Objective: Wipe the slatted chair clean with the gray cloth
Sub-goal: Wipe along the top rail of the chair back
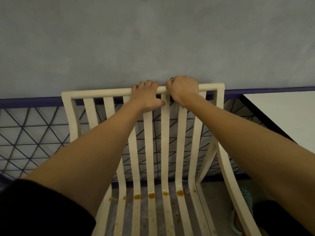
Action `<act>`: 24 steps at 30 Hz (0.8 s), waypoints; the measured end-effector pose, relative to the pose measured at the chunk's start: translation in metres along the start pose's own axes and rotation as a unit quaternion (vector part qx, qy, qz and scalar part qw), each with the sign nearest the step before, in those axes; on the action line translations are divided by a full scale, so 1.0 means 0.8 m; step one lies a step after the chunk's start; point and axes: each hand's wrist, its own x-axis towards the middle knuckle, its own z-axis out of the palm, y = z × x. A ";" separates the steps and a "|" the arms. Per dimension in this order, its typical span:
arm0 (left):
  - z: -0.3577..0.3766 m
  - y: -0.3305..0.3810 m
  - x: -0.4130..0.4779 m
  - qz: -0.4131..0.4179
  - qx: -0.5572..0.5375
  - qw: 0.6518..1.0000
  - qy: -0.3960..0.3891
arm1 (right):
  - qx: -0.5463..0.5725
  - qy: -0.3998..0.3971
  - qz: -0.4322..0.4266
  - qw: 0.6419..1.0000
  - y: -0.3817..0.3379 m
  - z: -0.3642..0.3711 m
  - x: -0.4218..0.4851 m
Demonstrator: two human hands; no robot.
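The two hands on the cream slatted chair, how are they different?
The left hand lies flatter, fingers spread over the cream chair's top rail and thumb against a slat. The right hand is balled into a tighter fist around the rail. Both grip the same rail, side by side. No gray cloth shows.

Both arms reached forward and up, nearly straight, converging toward each other so the two hands sat close side by side. The left hand (pixel 146 94) lay palm down with its fingers (pixel 150 83) curled over the top rail of the chair back (pixel 95 93) and its thumb stretched toward the right hand. The right hand (pixel 183 90), just beside it, was closed in a tighter fist around the same rail, knuckles up, wrist bent slightly downward. Both forearms were bare; a dark sleeve (pixel 42 208) covered the left upper arm near the elbow, and dark fabric showed at the right edge too
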 end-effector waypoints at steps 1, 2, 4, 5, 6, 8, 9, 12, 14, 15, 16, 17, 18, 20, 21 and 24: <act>0.001 0.001 0.000 0.001 0.000 1.000 0.000 | 0.012 -0.009 0.001 1.000 -0.006 -0.004 0.003; 0.001 0.001 0.000 0.000 0.001 1.000 0.000 | 0.036 -0.011 0.009 0.999 -0.013 -0.005 0.005; 0.000 0.000 0.001 -0.003 0.004 1.000 0.002 | 0.067 0.000 0.016 0.998 -0.025 -0.006 0.008; 0.000 0.000 0.001 -0.005 0.004 1.000 -0.001 | 0.072 0.013 0.015 0.997 -0.030 -0.005 0.007; 0.000 0.000 0.001 -0.006 0.003 1.000 -0.003 | 0.072 0.031 0.006 0.997 -0.031 -0.002 0.006; -0.001 0.001 0.001 -0.006 0.002 1.000 -0.008 | 0.088 0.072 -0.018 0.993 -0.027 0.008 0.002; -0.002 0.002 0.001 -0.006 0.002 1.000 -0.010 | 0.108 0.093 -0.022 0.990 -0.022 0.014 0.000; -0.004 0.006 0.001 -0.005 0.010 1.000 -0.013 | 0.145 0.152 -0.019 0.978 -0.011 0.028 -0.005; -0.005 0.005 0.000 -0.009 0.015 1.000 -0.016 | 0.151 0.168 -0.023 0.974 -0.010 0.032 -0.005; -0.005 0.005 0.000 -0.010 0.016 1.000 -0.018 | 0.150 0.168 -0.022 0.974 -0.009 0.033 -0.006; -0.005 0.005 0.000 -0.010 0.017 1.000 -0.019 | 0.149 0.167 -0.021 0.974 -0.006 0.035 -0.007; -0.006 0.005 0.001 -0.011 0.020 1.000 -0.020 | 0.149 0.169 -0.019 0.974 -0.003 0.036 -0.007; -0.006 0.005 0.001 -0.012 0.023 0.999 -0.022 | 0.149 0.170 -0.019 0.974 0.000 0.038 -0.008; -0.005 0.004 0.001 -0.015 0.029 0.999 -0.025 | 0.144 0.173 -0.014 0.974 0.012 0.043 -0.010; -0.005 0.004 0.002 -0.014 0.030 0.999 -0.025 | 0.140 0.177 -0.011 0.974 0.020 0.044 -0.011; -0.003 0.003 0.002 -0.008 0.028 0.999 -0.023 | 0.123 0.175 0.000 0.977 0.045 0.047 -0.016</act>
